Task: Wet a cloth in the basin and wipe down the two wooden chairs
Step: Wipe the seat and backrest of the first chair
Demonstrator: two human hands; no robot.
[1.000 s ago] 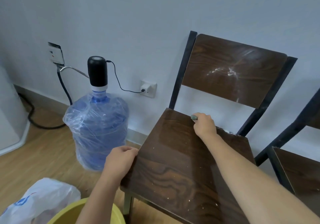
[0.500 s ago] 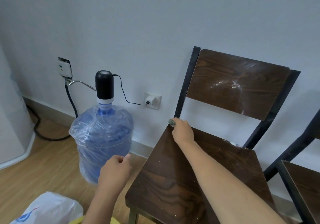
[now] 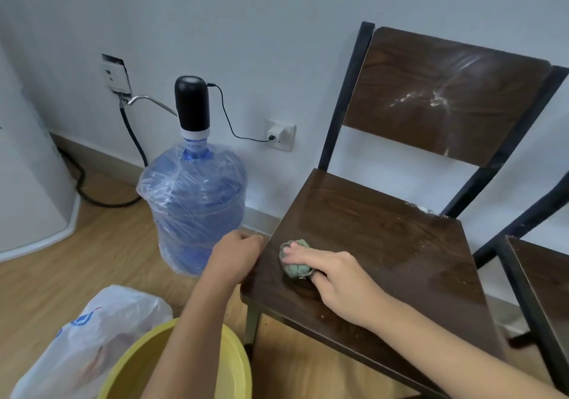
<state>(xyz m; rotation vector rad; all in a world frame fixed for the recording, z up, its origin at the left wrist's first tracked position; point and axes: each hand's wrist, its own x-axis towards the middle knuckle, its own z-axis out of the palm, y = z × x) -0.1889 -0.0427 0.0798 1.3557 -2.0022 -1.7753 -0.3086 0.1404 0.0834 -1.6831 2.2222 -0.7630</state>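
A dark wooden chair (image 3: pixel 385 229) with a black metal frame stands against the wall; white smears mark its backrest and crumbs dot the seat. My right hand (image 3: pixel 335 275) presses a small bunched green cloth (image 3: pixel 295 260) onto the seat near its front left corner. My left hand (image 3: pixel 237 257) grips the seat's left edge, fingers curled over it. A second wooden chair (image 3: pixel 548 275) shows partly at the right edge. The yellow basin (image 3: pixel 234 368) sits on the floor at the bottom, under my left forearm.
A large blue water jug (image 3: pixel 194 207) wrapped in plastic, with a black pump on top, stands left of the chair. A white plastic bag (image 3: pixel 92 343) lies beside the basin. Wall sockets and cables run along the wall; a white appliance (image 3: pixel 27 183) is at far left.
My right hand has drawn the cloth from the seat's back left corner forward to its front left part. My left hand has returned to grip the seat's left edge.
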